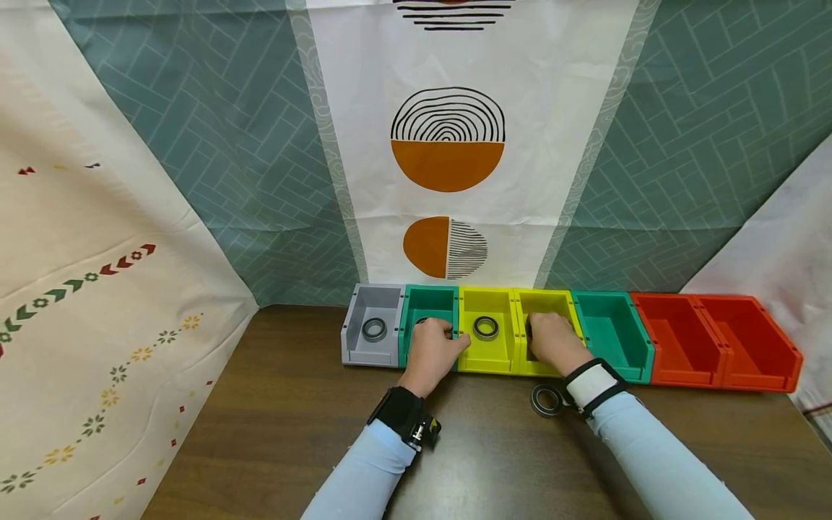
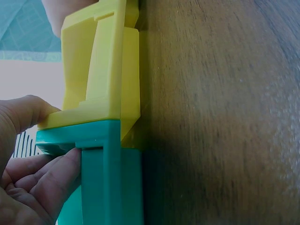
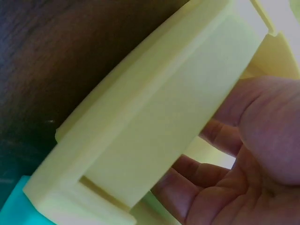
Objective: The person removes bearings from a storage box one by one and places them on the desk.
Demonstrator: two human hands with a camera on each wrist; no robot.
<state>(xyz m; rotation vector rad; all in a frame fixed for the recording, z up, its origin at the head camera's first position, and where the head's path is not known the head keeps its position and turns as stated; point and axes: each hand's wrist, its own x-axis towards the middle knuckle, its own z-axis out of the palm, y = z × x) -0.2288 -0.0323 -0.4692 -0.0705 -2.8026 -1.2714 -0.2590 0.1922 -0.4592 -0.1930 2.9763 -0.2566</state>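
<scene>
My left hand reaches into the left teal bin, where a bearing shows only its far edge past the fingers. In the left wrist view, its thumb lies over the rim of the left yellow bin, apart from the bent fingers at the teal bin's front lip. My right hand dips into the right yellow bin. Beside its fingers a dark ring edge shows; I cannot tell whether they grip it. The bin's front wall hides those fingertips in the right wrist view.
One bearing lies in the grey bin, another bearing in the left yellow bin. A loose bearing lies on the wooden table by the right wrist. Another teal bin and two red bins continue the row rightward.
</scene>
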